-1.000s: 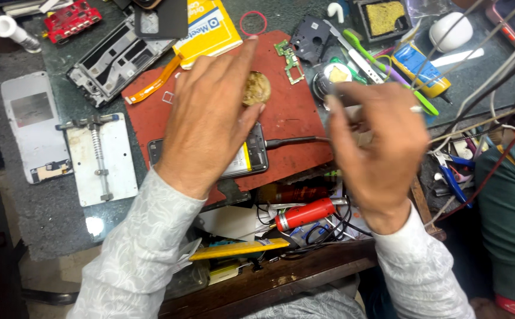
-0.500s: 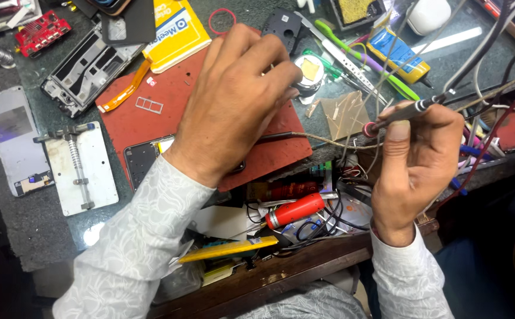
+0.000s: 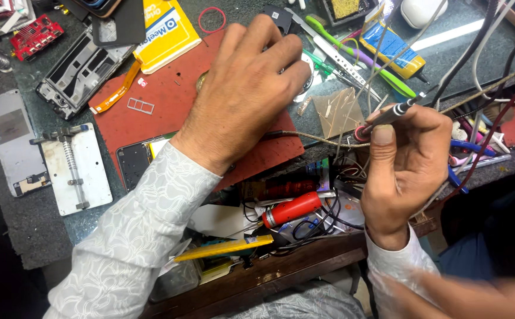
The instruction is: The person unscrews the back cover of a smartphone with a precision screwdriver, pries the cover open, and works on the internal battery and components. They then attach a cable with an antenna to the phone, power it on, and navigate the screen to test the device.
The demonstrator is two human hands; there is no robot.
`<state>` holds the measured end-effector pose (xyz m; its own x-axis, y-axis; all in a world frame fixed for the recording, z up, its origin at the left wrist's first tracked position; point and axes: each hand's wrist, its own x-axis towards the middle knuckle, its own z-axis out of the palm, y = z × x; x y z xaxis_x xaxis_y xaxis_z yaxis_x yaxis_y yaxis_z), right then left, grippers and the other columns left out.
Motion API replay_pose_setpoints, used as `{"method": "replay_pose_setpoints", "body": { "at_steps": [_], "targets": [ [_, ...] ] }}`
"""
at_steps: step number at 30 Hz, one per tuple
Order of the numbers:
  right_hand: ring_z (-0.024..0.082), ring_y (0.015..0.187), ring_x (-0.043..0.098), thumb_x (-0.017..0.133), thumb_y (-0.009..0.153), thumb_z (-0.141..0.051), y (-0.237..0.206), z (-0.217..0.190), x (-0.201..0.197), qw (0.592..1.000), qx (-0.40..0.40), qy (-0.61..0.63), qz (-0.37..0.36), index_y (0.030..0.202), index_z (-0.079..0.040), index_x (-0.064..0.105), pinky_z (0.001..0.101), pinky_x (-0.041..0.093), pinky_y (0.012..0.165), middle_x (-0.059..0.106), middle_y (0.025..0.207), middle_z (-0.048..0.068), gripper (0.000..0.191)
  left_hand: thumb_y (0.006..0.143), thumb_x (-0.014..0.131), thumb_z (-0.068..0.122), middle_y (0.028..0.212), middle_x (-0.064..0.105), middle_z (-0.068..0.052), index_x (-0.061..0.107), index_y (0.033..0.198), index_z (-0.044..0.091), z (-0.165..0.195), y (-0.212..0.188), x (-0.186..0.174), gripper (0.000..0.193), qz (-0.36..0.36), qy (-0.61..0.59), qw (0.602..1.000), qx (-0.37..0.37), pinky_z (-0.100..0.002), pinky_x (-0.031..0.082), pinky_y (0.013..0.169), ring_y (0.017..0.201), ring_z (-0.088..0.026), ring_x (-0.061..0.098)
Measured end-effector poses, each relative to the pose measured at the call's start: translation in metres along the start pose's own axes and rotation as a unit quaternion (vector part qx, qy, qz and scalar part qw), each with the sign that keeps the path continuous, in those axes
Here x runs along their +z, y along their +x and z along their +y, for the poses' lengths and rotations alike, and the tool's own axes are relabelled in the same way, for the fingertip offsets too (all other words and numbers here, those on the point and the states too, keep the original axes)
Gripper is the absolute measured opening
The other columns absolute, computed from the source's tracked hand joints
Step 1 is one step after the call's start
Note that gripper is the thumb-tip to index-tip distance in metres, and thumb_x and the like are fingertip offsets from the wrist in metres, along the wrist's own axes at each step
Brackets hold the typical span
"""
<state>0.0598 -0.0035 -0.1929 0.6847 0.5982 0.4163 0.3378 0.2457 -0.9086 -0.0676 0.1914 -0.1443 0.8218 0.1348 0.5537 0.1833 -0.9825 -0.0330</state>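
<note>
One head-worn camera looks steeply down, close over the cluttered workbench [image 3: 44, 236].

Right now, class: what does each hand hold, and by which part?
The right hand pinches a slim tool near its rear end. The left hand rests on the red mat; any hold is hidden.

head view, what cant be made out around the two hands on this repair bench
- Head view: whatever lies under the left hand on the red mat; the hand covers it.
- Head view: the phone on the mat is mostly hidden by the left sleeve.
- Head view: the working tip of the pen-like tool in the right hand is lost among wires.
- Head view: the red circuit board parts are too small to tell.
</note>
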Motion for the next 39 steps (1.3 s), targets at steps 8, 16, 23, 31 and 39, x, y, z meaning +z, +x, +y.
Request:
{"method": "replay_pose_setpoints", "body": {
  "at_steps": [8, 16, 23, 31, 39],
  "targets": [
    [0.007, 0.094, 0.058, 0.063, 0.117, -0.003, 0.003, -0.005, 0.003, 1.0, 0.004, -0.01, -0.007, 0.124, 0.0, 0.049, 0.0187, 0.049, 0.089, 0.063, 0.112, 0.006, 0.016, 0.091, 0.064, 0.013, 0.108, 0.06, -0.001, 0.067, 0.091, 0.008, -0.002, 0.0, 0.003, 0.006, 0.006, -0.003, 1.0, 0.012, -0.039, 0.041, 0.091, 0.109, -0.022, 0.052],
    [0.008, 0.096, 0.061, 0.061, 0.117, -0.004, 0.004, -0.004, 0.003, 1.0, 0.002, -0.011, -0.014, 0.124, 0.0, 0.049, 0.0197, 0.051, 0.091, 0.062, 0.111, 0.006, 0.015, 0.101, 0.067, 0.017, 0.111, 0.054, -0.009, 0.061, 0.105, 0.005, -0.004, -0.002, -0.007, 0.014, 0.01, -0.104, 0.994, -0.041, -0.042, 0.04, 0.092, 0.109, -0.029, 0.05],
    [0.009, 0.095, 0.06, 0.061, 0.12, -0.006, 0.0, 0.002, 0.004, 0.999, 0.003, 0.017, -0.048, 0.126, 0.0, 0.048, 0.0207, 0.05, 0.089, 0.062, 0.112, 0.007, 0.015, 0.114, 0.055, 0.006, 0.111, 0.051, -0.012, 0.046, 0.115, 0.0, -0.006, -0.024, -0.021, 0.011, 0.028, -0.232, 0.96, -0.153, -0.041, 0.044, 0.096, 0.105, -0.03, 0.051],
    [0.009, 0.095, 0.06, 0.061, 0.113, -0.002, 0.006, -0.025, 0.026, 0.992, 0.026, 0.006, -0.12, 0.126, 0.0, 0.052, 0.0194, 0.05, 0.085, 0.059, 0.111, 0.005, 0.015, 0.109, 0.065, 0.006, 0.107, 0.068, -0.008, 0.054, 0.111, -0.002, -0.002, -0.08, -0.056, 0.013, 0.115, -0.397, 0.851, -0.323, -0.03, 0.059, 0.086, 0.095, -0.016, 0.071],
    [0.007, 0.087, 0.06, 0.066, 0.108, -0.001, 0.033, -0.067, 0.073, 0.973, 0.013, -0.044, -0.225, 0.121, 0.003, 0.06, 0.0174, 0.049, 0.079, 0.065, 0.106, 0.004, 0.015, 0.105, 0.074, 0.0, 0.107, 0.074, -0.007, 0.061, 0.107, 0.001, 0.007, -0.125, -0.07, 0.014, 0.213, -0.415, 0.791, -0.396, -0.026, 0.063, 0.095, 0.103, -0.012, 0.076]
  ]
}}
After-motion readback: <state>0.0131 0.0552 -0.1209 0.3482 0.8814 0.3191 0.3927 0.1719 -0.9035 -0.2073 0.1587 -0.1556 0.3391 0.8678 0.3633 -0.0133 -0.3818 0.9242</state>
